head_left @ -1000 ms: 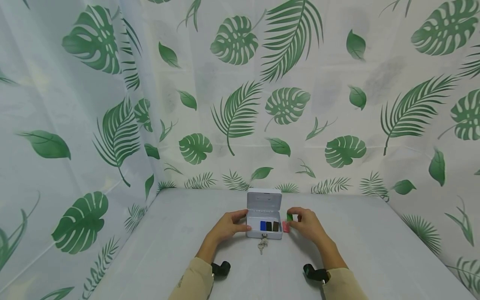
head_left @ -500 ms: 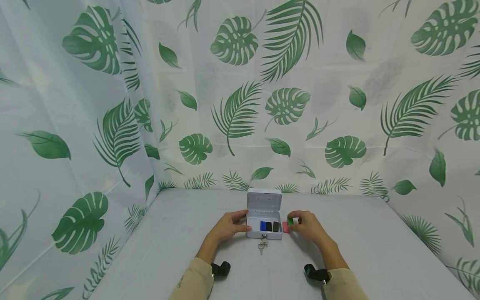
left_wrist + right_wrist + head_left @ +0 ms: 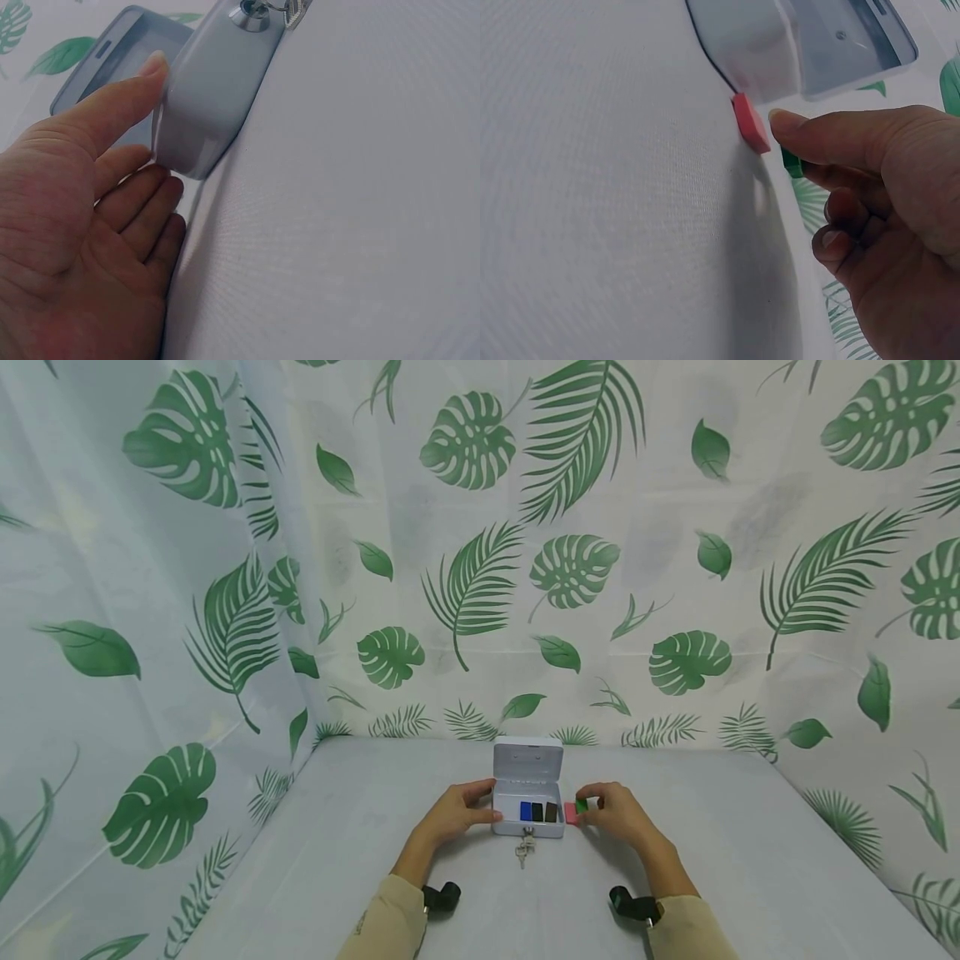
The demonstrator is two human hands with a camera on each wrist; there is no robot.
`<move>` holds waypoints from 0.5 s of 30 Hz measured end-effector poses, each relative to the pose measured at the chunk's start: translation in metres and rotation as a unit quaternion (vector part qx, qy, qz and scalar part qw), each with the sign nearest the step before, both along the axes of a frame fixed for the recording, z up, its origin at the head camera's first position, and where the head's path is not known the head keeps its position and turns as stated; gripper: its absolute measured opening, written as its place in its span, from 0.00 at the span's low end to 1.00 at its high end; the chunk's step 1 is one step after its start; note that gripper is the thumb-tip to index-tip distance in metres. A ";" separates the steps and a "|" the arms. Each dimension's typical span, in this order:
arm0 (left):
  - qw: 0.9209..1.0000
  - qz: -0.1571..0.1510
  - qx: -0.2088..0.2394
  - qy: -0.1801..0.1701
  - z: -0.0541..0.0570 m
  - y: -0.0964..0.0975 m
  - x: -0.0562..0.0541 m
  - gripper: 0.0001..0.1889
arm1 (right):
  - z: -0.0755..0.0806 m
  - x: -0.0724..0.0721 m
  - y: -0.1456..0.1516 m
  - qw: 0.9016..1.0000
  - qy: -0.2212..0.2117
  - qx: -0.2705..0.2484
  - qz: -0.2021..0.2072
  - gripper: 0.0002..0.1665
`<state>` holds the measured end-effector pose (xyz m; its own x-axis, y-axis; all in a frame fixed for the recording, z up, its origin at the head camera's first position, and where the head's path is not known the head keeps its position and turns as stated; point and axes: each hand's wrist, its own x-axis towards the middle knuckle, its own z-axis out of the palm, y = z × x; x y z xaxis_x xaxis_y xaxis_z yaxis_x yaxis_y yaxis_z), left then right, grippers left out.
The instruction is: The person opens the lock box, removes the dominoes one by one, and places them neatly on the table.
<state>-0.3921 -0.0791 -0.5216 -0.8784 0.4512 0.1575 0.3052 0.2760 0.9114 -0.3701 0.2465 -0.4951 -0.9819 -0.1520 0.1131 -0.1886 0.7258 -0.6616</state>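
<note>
A small metal cash box (image 3: 511, 829) stands with its lid raised in the head view. Inside it lie a blue block (image 3: 526, 811), a black block (image 3: 537, 812) and a dark brown block (image 3: 551, 812). My left hand (image 3: 453, 812) rests against the box's left side, thumb at the rim and fingers loosely extended along the wall. Right of the box, my right hand (image 3: 619, 811) pinches a green block (image 3: 582, 806) between thumb and index finger. Beside it a pink block (image 3: 751, 124) lies close to the box's right wall; the right wrist view shows the green block mostly hidden behind the thumb.
Keys (image 3: 522, 853) hang from the lock on the box's front. A white cloth covers the table (image 3: 495, 910). Leaf-printed curtains (image 3: 480, 693) rise behind the table and on the left.
My right hand has lowered the green block slightly, and it is now beside the pink block. The left hand and the box have stayed in place.
</note>
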 end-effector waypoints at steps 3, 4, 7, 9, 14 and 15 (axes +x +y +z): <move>1.000 0.001 0.001 -0.002 0.000 0.000 0.000 0.37 | 0.000 -0.001 0.001 1.000 -0.004 -0.001 -0.001 0.21; 1.000 0.003 0.000 -0.003 0.000 0.000 0.000 0.37 | 0.000 -0.001 0.001 1.000 -0.006 -0.003 -0.001 0.21; 1.000 0.004 0.000 -0.005 0.001 -0.001 0.001 0.38 | -0.001 -0.001 0.001 1.000 -0.013 -0.006 -0.002 0.22; 1.000 0.005 -0.001 -0.006 0.001 -0.001 0.001 0.38 | -0.001 -0.002 0.001 1.000 -0.016 -0.004 -0.003 0.22; 1.000 0.004 -0.001 -0.005 0.001 0.000 0.001 0.38 | -0.002 -0.002 0.001 1.000 -0.018 0.001 -0.007 0.22; 1.000 0.004 -0.001 -0.005 0.001 0.000 0.001 0.38 | -0.002 -0.002 0.001 1.000 -0.019 0.003 -0.008 0.22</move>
